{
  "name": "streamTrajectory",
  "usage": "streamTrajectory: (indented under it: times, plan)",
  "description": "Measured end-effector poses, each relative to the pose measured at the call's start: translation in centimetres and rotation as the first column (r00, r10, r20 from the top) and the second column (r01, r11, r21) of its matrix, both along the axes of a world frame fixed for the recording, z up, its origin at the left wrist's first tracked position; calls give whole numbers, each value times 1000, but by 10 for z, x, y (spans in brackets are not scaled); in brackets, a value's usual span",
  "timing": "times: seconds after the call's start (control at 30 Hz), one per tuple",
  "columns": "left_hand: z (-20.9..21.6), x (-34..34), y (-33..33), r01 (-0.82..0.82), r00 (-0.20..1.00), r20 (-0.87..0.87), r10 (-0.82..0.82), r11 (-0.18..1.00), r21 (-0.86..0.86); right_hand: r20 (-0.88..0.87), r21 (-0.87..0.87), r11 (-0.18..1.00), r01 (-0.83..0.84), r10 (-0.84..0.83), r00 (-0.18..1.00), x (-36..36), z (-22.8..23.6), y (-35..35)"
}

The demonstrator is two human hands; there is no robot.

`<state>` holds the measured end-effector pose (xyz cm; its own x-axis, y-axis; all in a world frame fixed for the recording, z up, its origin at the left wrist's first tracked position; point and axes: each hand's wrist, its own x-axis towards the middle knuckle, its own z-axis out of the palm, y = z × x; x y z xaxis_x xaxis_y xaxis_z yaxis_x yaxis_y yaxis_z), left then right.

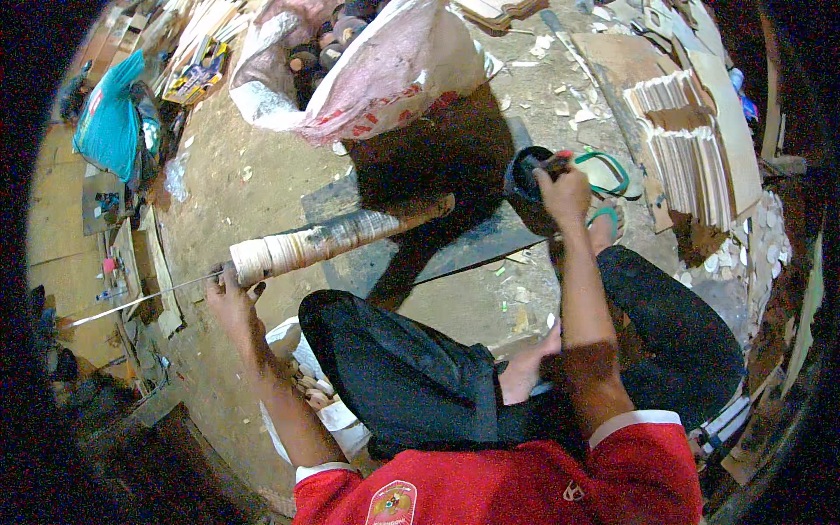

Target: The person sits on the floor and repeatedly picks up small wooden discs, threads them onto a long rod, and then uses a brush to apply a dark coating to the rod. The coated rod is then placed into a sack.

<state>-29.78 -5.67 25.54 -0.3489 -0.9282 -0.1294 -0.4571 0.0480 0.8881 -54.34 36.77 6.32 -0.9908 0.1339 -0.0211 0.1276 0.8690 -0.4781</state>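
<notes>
My left hand (233, 306) is closed at the near left end of a long stack of pale discs (280, 251), where a thin metal rod (144, 300) runs out to the left. The stack is pale at that end and grey to black further along, tapering to a brownish tip. My right hand (564, 190) is closed over the mouth of a dark round pot (523, 181). A small red part shows by its fingers; the thing it grips is mostly hidden, and its kind cannot be made out.
A large white-and-pink sack (394, 79) with dark round pieces stands ahead. To the right lie stacked wavy-edged wooden pieces (687, 162) and green-strapped sandals (612, 175). A teal bag (112, 118) stands far left. A white sack of wooden pieces (350, 429) sits beside my left leg.
</notes>
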Motion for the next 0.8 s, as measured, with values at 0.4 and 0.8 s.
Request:
streamTrajectory:
  times: [0.4,0.8]
  plan:
    - [-14,-7,5,106,993,-35,-114,975,-197,-74,-881,404,-244,393,917,77,85,-120]
    - [-33,-6,-16,-50,995,-91,39,991,-122,-284,-753,440,-489,453,845,128,-2,-156]
